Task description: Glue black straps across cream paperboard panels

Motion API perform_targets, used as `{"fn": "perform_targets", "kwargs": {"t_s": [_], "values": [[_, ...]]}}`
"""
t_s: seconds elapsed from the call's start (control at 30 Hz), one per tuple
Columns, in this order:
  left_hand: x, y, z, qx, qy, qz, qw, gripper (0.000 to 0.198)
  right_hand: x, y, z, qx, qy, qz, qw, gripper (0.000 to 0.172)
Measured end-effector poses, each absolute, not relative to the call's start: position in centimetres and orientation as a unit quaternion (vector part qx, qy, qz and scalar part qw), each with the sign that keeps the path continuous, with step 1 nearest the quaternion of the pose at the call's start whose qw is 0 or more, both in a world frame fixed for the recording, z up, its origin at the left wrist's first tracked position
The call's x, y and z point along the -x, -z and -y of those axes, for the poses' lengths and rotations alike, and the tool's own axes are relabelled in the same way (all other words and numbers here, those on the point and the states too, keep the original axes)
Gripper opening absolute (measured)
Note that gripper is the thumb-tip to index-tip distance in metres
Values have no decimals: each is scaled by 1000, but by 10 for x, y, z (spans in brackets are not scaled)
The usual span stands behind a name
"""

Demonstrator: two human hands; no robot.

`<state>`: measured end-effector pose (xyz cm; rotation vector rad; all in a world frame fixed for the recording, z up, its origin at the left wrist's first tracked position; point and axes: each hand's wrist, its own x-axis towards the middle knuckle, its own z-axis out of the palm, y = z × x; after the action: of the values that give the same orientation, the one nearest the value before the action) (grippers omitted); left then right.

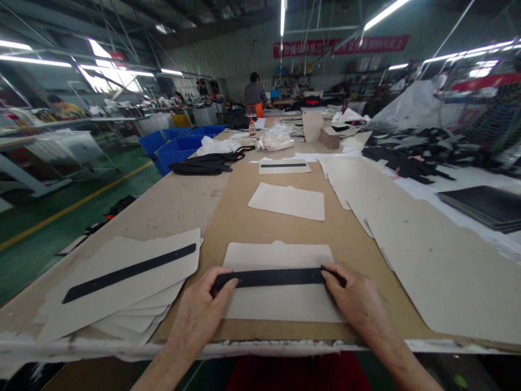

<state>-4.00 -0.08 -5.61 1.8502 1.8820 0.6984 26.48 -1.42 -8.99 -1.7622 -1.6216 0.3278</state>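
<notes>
A long black strip stretches between my two hands across a pale card panel. My left hand pinches its left end between thumb and fingers. The right end is pinched in the same way by my right hand. Whether the strip rests flat on the panel or hovers just over it, I cannot tell. Two small marks show on the strip. The panel lies on the brown table covering, its small tab pointing away from me.
To the left lies a stack of pale panels, the top one bearing a black strip. Ahead are another panel and black straps. Large pale sheets overlap on the right. Blue bins stand beyond the table's left edge.
</notes>
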Motion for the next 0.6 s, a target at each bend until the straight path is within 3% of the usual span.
{"fn": "perform_targets", "kwargs": {"t_s": [0.6], "values": [[38,69,-8,-663,-243,-687,172,40,-262,99,13,678,-33,651,340,21]]}}
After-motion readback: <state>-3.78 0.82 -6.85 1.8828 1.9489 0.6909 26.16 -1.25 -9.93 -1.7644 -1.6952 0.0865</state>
